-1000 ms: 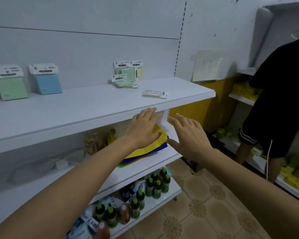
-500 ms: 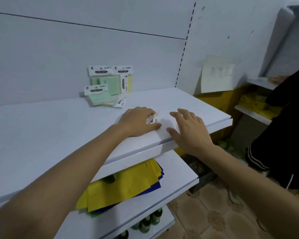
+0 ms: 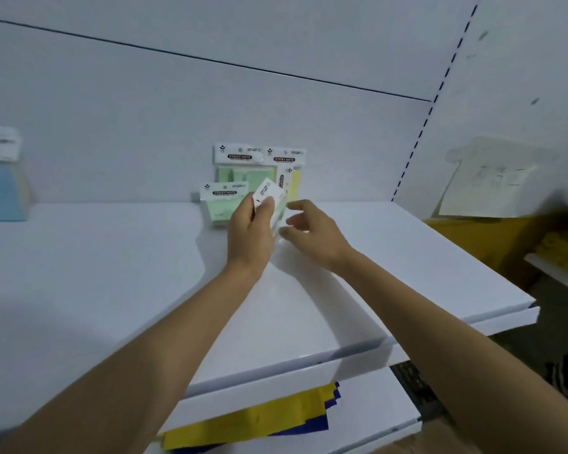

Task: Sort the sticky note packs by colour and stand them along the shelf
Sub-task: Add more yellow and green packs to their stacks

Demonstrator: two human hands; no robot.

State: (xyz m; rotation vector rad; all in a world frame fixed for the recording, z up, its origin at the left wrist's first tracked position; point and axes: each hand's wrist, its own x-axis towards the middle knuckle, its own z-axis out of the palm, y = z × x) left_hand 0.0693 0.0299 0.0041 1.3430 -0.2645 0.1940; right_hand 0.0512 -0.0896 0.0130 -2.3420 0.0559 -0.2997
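Far over at nine o'clock in the view, a blue sticky note pack [image 3: 1,191] stands on the white shelf [image 3: 112,273] against the back panel [image 3: 145,126], its white header card uppermost and partly cut off by the frame edge. Well apart from it, at the middle of the shelf's back, a low green pack [image 3: 220,206] leans tilted in front. At its one o'clock, a taller green pack [image 3: 240,170] stands upright behind it. The left hand [image 3: 251,232] is raised just in front of these, its fingers curled round a pale green pack [image 3: 269,195] and its thumb pressed on the white header card, which tilts toward one o'clock; this pack is lifted clear of the shelf. Down at six o'clock, yellow and dark blue sheets [image 3: 259,417] lie stacked on the lower shelf [image 3: 374,398]. At one o'clock of the held pack, a yellow pack [image 3: 294,180] stands against the panel just beside the taller green one. The right hand [image 3: 312,231] hovers at three o'clock of the held pack, fingers loosely spread and gripping nothing; whether its thumb tip touches the pack's edge cannot be told. Farther toward three o'clock, a pale paper sheet [image 3: 489,181] with faint handwriting hangs on the wall.
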